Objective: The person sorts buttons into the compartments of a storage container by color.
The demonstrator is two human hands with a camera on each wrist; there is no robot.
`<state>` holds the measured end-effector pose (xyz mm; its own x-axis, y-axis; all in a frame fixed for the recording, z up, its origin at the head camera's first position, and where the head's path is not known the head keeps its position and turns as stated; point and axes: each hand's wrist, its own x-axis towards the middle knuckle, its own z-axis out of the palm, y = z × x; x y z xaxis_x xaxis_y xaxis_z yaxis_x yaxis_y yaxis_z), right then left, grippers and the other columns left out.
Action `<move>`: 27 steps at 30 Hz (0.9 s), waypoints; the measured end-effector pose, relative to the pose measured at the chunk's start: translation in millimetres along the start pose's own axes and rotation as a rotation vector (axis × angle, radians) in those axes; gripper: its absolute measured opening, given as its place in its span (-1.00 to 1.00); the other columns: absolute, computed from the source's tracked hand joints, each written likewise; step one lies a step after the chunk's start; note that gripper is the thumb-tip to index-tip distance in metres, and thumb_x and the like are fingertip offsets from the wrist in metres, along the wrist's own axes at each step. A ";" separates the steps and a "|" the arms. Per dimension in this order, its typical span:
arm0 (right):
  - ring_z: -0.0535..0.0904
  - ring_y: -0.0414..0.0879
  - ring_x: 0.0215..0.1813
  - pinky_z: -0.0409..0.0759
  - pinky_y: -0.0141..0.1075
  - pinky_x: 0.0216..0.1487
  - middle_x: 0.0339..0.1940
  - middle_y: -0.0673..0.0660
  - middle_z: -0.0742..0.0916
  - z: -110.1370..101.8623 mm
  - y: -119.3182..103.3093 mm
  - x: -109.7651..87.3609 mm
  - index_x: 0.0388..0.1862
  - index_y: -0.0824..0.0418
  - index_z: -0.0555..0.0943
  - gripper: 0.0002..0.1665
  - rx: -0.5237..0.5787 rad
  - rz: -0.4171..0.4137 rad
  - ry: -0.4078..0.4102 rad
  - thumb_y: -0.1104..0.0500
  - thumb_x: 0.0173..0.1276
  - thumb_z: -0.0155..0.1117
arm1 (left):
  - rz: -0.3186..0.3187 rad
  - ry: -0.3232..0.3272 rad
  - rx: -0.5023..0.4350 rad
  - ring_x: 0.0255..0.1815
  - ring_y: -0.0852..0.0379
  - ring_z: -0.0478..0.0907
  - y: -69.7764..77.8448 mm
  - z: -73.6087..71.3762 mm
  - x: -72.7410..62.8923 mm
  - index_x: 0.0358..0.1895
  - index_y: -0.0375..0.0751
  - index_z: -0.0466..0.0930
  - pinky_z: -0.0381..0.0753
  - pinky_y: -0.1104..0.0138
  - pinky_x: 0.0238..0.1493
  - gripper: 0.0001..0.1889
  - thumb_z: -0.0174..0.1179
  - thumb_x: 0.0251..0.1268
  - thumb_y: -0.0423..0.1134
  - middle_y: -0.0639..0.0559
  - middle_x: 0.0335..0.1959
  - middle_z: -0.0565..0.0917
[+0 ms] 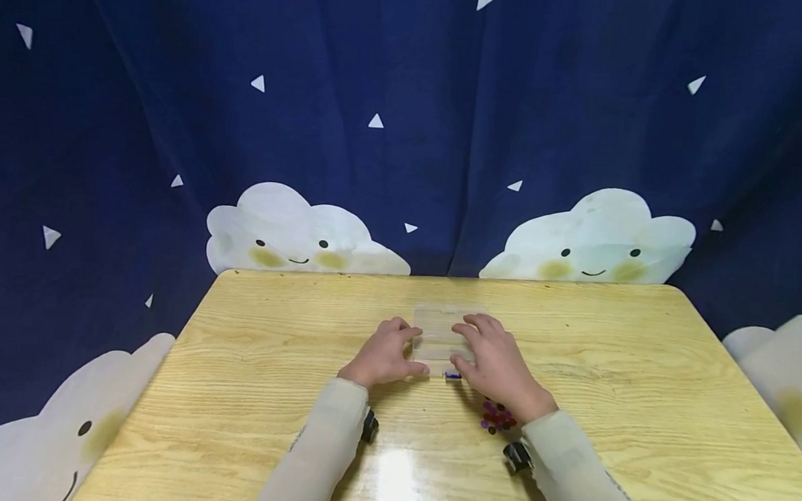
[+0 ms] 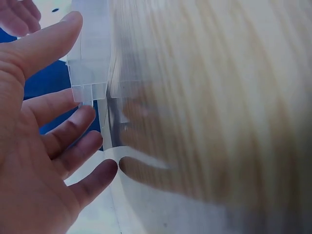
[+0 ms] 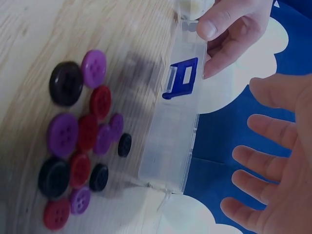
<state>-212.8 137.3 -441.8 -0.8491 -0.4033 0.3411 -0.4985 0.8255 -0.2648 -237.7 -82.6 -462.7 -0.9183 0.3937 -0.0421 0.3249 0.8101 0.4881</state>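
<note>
A clear plastic box (image 1: 434, 350) with a blue latch (image 3: 189, 78) on its front lies on the table between both hands. My left hand (image 1: 388, 355) is at its left end, thumb near the front corner and fingers spread and loosely bent; whether it touches the box I cannot tell. Over the right end, my right hand (image 1: 494, 360) holds nothing, its fingers apart and slightly bent. The right wrist view has that hand (image 3: 280, 151) apart from the box. Loose purple, red and black buttons (image 3: 87, 131) lie in a group in front of the box, near my right wrist.
The light wooden table (image 1: 286, 328) reaches back to a dark blue curtain (image 1: 424, 91) with white clouds and triangles. Each sleeve carries a small black wrist camera, the right one (image 1: 517, 457) close to the buttons.
</note>
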 end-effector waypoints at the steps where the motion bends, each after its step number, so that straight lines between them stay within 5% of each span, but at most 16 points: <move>1: 0.45 0.28 0.35 0.53 0.24 0.16 0.26 0.30 0.61 -0.8 1.0 -1.0 0.17 0.23 0.62 -0.48 0.002 0.004 -0.003 0.05 0.26 0.41 | -0.004 -0.004 0.005 0.29 -0.09 0.42 0.0 0.7 0.3 0.42 -0.12 0.42 0.48 0.08 0.30 -0.21 0.42 0.12 0.11 -0.12 0.28 0.48; 7: 0.44 0.29 0.35 0.53 0.26 0.15 0.29 0.30 0.59 -6.2 6.4 -6.7 0.19 0.21 0.61 -0.47 0.013 0.008 -0.002 0.04 0.27 0.40 | -0.015 -0.015 0.004 0.46 -0.19 0.32 -2.5 4.7 2.3 0.43 -0.11 0.40 0.36 -0.03 0.45 -0.20 0.39 0.15 0.13 -0.16 0.40 0.45; 27: 0.45 0.29 0.34 0.50 0.28 0.17 0.29 0.34 0.58 -18.2 24.3 -30.3 0.19 0.24 0.60 -0.48 0.009 0.027 0.007 0.08 0.29 0.37 | -0.030 -0.013 -0.011 0.45 -0.19 0.33 1.0 0.6 -0.3 0.43 -0.10 0.40 0.33 -0.03 0.47 -0.21 0.40 0.15 0.11 -0.14 0.42 0.45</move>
<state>-196.0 176.8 -442.1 -0.8612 -0.3781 0.3396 -0.4768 0.8324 -0.2824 -236.9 -81.6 -462.8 -0.9244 0.3751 -0.0687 0.2944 0.8166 0.4964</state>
